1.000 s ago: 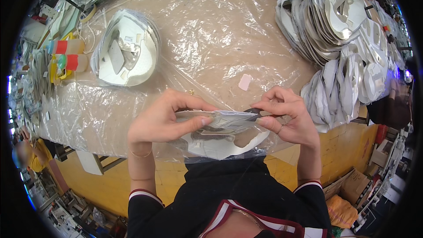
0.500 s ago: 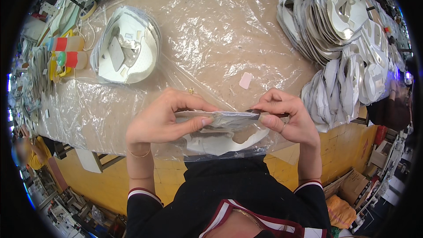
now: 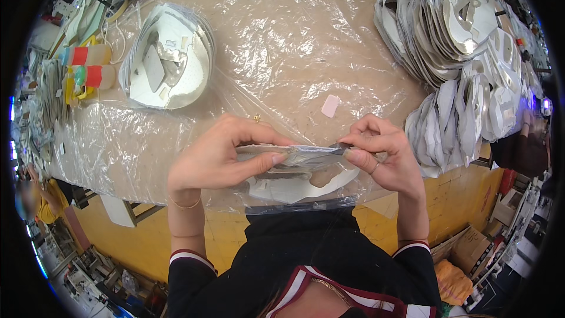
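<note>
White piece, edge up, in hands (roomy tabletop)

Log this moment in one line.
left hand: pinching grey-white piece | right hand: holding small dark tool at piece's edge | table: pink scrap

held piece: white and grey | left stack: white, silvery patches, grey-edged | counter: tan | small tab: pale pink | bottles: red-banded | shirt: black, maroon-and-white striped trim | floor: yellow | bundle: orange

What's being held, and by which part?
The left hand pinches the pale piece by its upper edge, left of middle; the right hand grips a dark tool, its held part hidden.
</note>
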`<state>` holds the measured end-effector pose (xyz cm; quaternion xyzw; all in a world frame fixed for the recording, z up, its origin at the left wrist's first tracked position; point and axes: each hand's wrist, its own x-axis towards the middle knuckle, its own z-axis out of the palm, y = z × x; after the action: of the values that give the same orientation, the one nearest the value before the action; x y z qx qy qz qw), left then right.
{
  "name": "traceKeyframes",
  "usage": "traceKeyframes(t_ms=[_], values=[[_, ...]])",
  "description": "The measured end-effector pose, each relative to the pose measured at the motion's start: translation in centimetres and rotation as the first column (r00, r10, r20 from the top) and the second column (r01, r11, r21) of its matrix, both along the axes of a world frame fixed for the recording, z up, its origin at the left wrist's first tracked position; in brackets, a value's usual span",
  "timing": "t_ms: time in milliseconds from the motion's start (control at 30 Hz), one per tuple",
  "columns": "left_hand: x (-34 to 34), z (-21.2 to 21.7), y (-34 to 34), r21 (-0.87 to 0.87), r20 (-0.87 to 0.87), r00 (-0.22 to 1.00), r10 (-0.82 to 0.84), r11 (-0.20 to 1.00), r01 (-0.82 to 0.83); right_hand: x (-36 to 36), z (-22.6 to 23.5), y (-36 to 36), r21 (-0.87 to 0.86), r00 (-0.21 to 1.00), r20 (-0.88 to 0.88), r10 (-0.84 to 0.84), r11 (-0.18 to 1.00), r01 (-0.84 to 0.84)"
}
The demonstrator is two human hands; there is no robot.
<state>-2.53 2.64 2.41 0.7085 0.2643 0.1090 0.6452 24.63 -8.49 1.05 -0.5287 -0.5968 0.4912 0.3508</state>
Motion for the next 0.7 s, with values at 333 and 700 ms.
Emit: traceKeyframes(t_ms=[333, 700], values=[[0.2, 0.0, 0.3, -0.079, -0.016, 1.000, 0.016, 0.997, -0.018, -0.3, -0.9, 0.2, -0.054, 0.984, -0.140, -0.112, 0.993, 0.105], [-0.7, -1.6, 0.3, -0.194, -0.052, 0.993, 0.104, 0.974, -0.112, -0.4, -1.8, 0.8, -0.043, 0.930, -0.174, -0.324, 0.946, 0.322]])
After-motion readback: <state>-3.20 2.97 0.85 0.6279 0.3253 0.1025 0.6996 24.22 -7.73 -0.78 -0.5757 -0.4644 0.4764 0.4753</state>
